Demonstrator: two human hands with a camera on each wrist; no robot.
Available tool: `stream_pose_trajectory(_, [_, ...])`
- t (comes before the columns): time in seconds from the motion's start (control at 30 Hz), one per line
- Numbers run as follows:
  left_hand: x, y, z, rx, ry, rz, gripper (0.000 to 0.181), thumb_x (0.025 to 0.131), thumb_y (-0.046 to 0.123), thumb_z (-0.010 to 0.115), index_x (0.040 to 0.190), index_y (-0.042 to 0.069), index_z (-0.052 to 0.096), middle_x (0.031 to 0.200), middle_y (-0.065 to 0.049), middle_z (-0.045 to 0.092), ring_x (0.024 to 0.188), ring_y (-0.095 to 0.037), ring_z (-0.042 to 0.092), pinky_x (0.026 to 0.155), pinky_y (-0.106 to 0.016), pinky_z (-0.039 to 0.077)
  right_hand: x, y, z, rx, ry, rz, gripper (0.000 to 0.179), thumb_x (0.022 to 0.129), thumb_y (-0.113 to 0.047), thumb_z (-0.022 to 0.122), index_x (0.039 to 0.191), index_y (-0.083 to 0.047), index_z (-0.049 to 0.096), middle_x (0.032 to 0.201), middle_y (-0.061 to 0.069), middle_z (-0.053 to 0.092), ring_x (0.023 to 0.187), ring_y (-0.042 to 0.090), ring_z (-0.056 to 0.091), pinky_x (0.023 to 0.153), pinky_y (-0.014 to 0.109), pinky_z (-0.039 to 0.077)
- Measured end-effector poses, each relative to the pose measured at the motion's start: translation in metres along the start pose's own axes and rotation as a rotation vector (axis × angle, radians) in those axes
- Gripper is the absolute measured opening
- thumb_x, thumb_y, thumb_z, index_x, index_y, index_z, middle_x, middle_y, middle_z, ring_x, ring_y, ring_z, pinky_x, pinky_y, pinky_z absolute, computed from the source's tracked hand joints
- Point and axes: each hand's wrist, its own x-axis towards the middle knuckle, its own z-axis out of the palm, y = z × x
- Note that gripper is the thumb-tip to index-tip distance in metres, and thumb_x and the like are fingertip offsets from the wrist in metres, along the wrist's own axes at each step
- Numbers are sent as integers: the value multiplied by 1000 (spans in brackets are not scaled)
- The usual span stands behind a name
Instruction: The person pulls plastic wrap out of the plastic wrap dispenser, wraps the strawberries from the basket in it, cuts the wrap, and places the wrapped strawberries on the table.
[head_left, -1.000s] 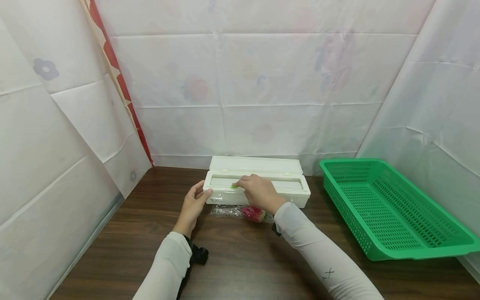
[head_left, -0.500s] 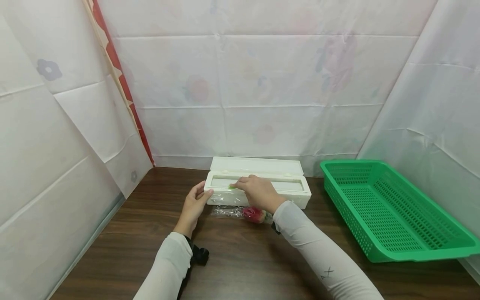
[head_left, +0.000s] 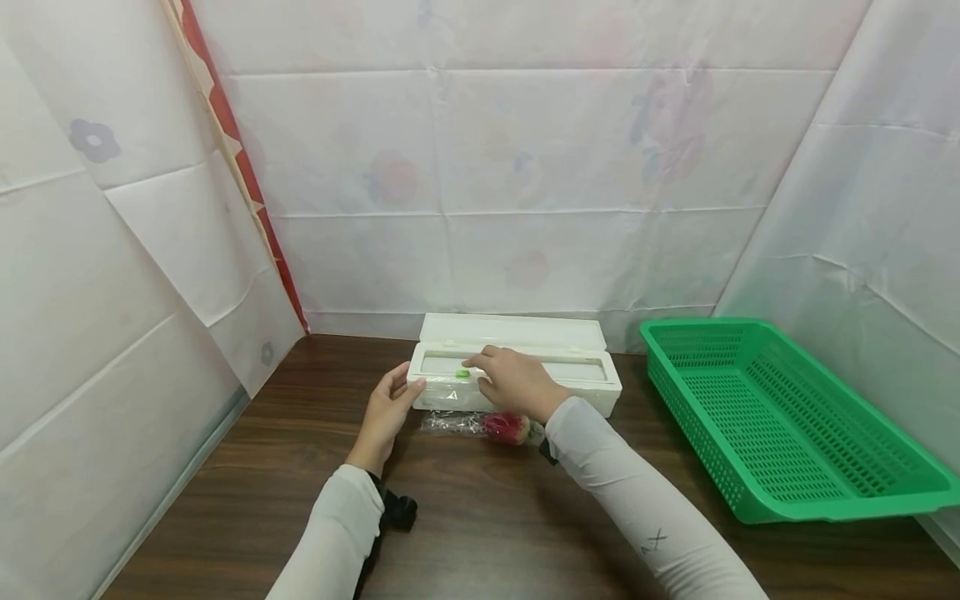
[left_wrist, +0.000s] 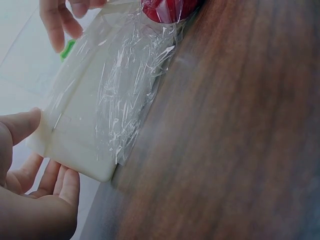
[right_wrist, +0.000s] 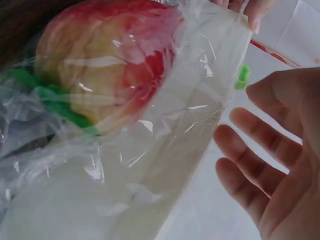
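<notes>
The white cling-film dispenser (head_left: 588,390) lies lengthwise on the desk (head_left: 487,508), its plain lid (head_left: 517,329) folded back. My left grip (head_left: 386,412) is clamped on its left end; my right grip (head_left: 517,383) is apart, fingers loosely bent beside the lime-green slider (head_left: 462,373). I judge the case stiff and light, best steadied by its ends; the glossy clear film (head_left: 452,396) should prove slippery, easily creased.

A long white box (head_left: 577,385) is set flat on a dark wooden table (head_left: 480,517), its 1 white lid (head_left: 513,330) swung open at the back, with 1 small green piece (head_left: 462,373) seated left of centre along the box's front top edge.
</notes>
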Motion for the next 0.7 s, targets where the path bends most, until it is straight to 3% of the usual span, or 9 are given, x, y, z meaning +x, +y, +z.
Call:
stream_pose_trajectory(0.2, [0,0,1,6,2,-5,60,100,24,65,151,6,39,149,-18,42,136,-33,41,110,-46,38,5,-4,3,116,64,-12,22,97,-14,66,117,-8,72,105,6,69,94,19,65,83,33,55])
stream_pose_trajectory(0.43, [-1,0,1,15,5,-3,60,100,24,65,151,6,39,150,-19,41,137,-33,41,111,-46,37,10,-9,11,143,130,-2,18,94,-17,72,106,-5,75,94,6,70,86,17,66,77,29,56])
stream_pose_trajectory(0.7, [-1,0,1,13,2,-2,61,100,24,65,151,6,39,150,-18,41,137,-33,40,111,-47,37,9,-10,15,116,162,9,16,90,-16,76,104,-8,74,92,4,69,84,17,66,73,30,56])
